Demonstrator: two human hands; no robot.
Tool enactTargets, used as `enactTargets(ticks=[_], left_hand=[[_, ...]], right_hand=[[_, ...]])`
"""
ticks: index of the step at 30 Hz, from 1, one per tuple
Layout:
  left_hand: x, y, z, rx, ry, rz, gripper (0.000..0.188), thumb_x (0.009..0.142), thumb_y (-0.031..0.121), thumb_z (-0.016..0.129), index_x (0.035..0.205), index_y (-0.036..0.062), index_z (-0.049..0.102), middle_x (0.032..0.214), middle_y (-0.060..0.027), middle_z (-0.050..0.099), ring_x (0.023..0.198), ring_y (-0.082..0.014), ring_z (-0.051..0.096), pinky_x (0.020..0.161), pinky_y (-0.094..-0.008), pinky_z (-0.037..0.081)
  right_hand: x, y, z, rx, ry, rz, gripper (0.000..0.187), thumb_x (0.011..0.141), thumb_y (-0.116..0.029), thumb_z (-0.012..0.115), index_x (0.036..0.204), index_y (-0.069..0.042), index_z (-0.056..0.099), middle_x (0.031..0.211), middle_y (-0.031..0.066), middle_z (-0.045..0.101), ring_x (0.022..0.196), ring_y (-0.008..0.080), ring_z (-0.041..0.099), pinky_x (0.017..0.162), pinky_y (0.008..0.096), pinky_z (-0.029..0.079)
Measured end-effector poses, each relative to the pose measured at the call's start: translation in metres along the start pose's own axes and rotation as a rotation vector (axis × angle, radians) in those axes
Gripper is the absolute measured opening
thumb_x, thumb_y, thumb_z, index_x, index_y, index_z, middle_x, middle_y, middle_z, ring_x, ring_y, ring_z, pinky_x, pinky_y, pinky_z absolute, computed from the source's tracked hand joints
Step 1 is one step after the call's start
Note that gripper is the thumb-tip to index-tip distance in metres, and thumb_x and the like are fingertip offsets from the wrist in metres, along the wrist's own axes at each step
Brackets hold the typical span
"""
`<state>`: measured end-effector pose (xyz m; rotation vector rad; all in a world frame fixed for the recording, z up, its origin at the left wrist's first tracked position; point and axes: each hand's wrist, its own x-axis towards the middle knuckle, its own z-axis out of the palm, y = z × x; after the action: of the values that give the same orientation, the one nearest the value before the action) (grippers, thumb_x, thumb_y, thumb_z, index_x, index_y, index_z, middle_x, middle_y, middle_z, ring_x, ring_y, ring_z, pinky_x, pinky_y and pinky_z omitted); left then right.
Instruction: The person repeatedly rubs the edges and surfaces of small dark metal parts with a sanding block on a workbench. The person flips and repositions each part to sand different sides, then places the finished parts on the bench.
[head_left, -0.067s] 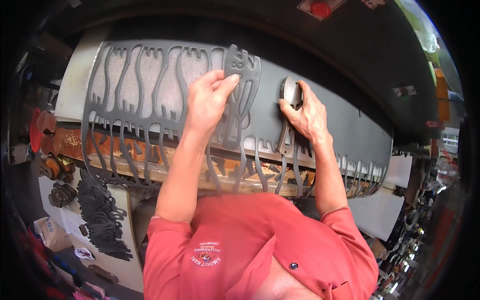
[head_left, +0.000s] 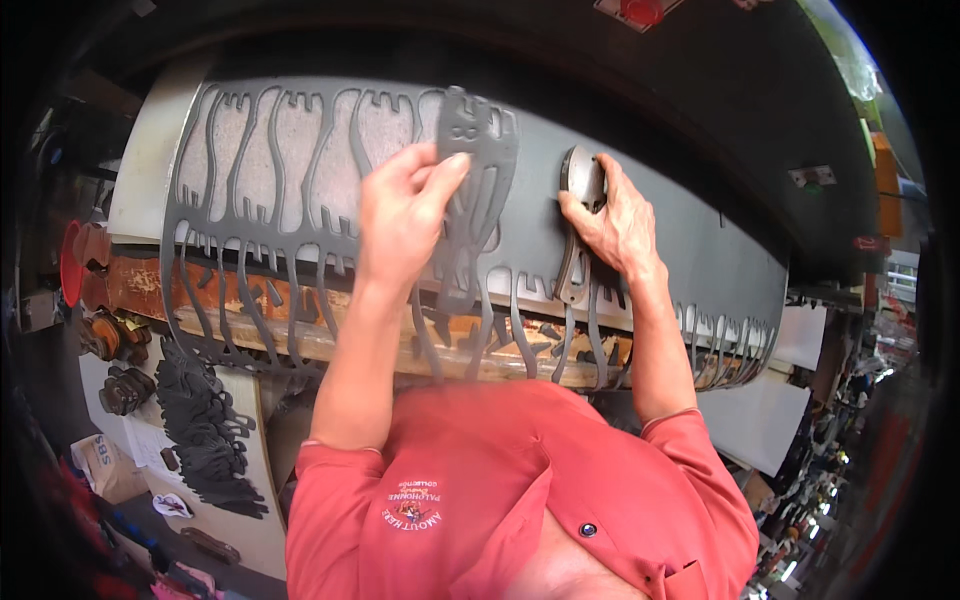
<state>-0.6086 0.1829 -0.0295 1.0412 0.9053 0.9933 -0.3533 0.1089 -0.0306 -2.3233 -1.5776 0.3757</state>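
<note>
My left hand [head_left: 405, 215] pinches a dark grey cut-out strap piece [head_left: 466, 215] between thumb and fingers. The piece is long, slotted and slightly blurred, held over the grey rubber sheet [head_left: 690, 225]. On the sheet, my right hand [head_left: 625, 225] grips a long metal cutting die [head_left: 580, 178], thumb on one side and fingers on the other. The die's narrow lower end reaches toward the sheet's near edge. Left of my left hand, the sheet is a web of strap-shaped holes with a pale board [head_left: 285, 150] showing through.
Cut strips of the sheet hang over the worn wooden front edge [head_left: 350, 345]. A pile of dark cut pieces [head_left: 210, 435] lies on a side table at lower left, near metal dies [head_left: 125, 390]. A dark machine beam [head_left: 740, 110] spans the far side.
My left hand and the strap piece have shifted a little to the left. My right hand and the die stay almost in place.
</note>
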Motion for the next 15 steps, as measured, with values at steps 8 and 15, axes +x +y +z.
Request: enactTargets(ticks=[8, 15], left_hand=[[-0.061, 0.017, -0.112, 0.202, 0.481, 0.168, 0.010, 0.104, 0.014, 0.073, 0.107, 0.0052, 0.070, 0.080, 0.0129, 0.057, 0.070, 0.0023, 0.045, 0.062, -0.0194, 0.036], [-0.189, 0.001, -0.376, 0.702, 1.397, 0.233, 0.023, 0.104, 0.019, 0.073, 0.121, 0.0035, 0.071, 0.095, 0.0034, 0.072, 0.073, -0.0036, 0.057, 0.061, -0.0223, 0.044]], right_hand=[[0.006, -0.003, 0.009, -0.017, -0.065, 0.053, 0.079, 0.093, -0.051, 0.072, 0.156, -0.008, 0.051, 0.136, 0.0285, 0.069, 0.127, 0.0423, 0.067, 0.108, 0.0464, 0.051], [0.015, 0.015, 0.010, -0.094, -0.073, -0.036, 0.087, 0.097, -0.060, 0.071, 0.158, -0.005, 0.047, 0.143, 0.0296, 0.064, 0.136, 0.0428, 0.060, 0.114, 0.0448, 0.045]])
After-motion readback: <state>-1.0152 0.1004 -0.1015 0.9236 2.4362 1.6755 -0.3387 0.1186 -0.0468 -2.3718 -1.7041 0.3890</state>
